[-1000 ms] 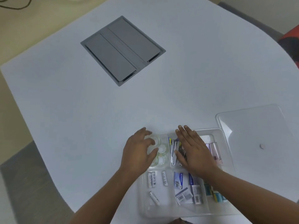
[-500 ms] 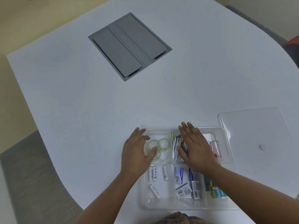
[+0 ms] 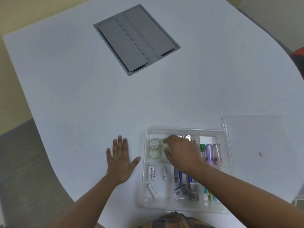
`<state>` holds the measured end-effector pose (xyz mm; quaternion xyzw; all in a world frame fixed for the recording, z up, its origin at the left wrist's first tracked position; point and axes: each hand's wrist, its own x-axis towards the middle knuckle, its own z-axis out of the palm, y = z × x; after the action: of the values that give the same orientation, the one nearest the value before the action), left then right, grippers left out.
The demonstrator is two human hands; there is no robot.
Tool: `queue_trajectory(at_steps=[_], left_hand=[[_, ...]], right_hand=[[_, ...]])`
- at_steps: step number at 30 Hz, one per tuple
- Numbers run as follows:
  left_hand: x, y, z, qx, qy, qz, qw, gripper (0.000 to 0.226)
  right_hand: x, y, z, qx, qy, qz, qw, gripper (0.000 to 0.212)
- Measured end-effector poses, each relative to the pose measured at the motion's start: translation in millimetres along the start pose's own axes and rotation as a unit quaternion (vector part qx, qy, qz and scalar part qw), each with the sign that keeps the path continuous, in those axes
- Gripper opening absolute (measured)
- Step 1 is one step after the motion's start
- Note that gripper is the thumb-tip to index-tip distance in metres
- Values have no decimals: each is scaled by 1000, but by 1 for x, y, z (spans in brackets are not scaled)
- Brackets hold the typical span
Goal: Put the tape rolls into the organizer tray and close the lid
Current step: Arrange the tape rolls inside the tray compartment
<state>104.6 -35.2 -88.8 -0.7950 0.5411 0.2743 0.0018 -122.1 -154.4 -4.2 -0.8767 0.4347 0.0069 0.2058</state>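
Note:
A clear organizer tray [image 3: 185, 130] sits near the table's front edge. Several clear tape rolls [image 3: 154, 148] lie in its far-left compartment. My right hand [image 3: 181, 152] reaches over the tray, its fingertips curled on the rightmost tape roll in that compartment. My left hand [image 3: 119, 159] lies flat on the table to the left of the tray, fingers spread, holding nothing. The clear lid [image 3: 256, 142] lies flat on the table to the right of the tray, apart from it.
Batteries [image 3: 152, 172], markers [image 3: 212, 153], and small boxed items [image 3: 181, 191] fill other tray compartments. A grey cable hatch [image 3: 136, 40] is set into the white table [image 3: 82, 89] at the back. The table's curved edge runs close on the left.
My left hand has left the tape compartment and now rests flat on the table. My right hand has shifted left from the middle compartment onto the tape rolls.

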Motion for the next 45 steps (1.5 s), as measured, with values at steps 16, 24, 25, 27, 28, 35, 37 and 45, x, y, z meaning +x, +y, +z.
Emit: queue_trajectory(at_steps=[16,24,25,27,28,35,37,45], left_hand=[[2,1,-11,0,-87,9,996,101],[2,2,-11,-1,-86,7,996,101],[2,2,-11,-1,-86,7,996,101],[2,2,-11,2,-88,8,996,101],[1,2,-11,2,-88,9,996,101],[0,3,-12,0,-85,9,996,100],[0,3,-12,0,-85,8,996,100],[1,3,-13,1,-83,10,996,100]], right_hand=[[11,-22,-1,-206,-141,-6,968,9],[13,-23,-5,-191,-217,-16,957,26],[13,-22,-5,-180,-234,-4,955,18],[14,-22,-9,-157,-260,14,953,14],[13,-22,-11,-151,-265,18,952,18],[10,-26,-14,-150,-406,28,901,44],[9,-29,-14,-159,-408,33,898,46],[7,-33,-13,-170,-308,13,936,29]])
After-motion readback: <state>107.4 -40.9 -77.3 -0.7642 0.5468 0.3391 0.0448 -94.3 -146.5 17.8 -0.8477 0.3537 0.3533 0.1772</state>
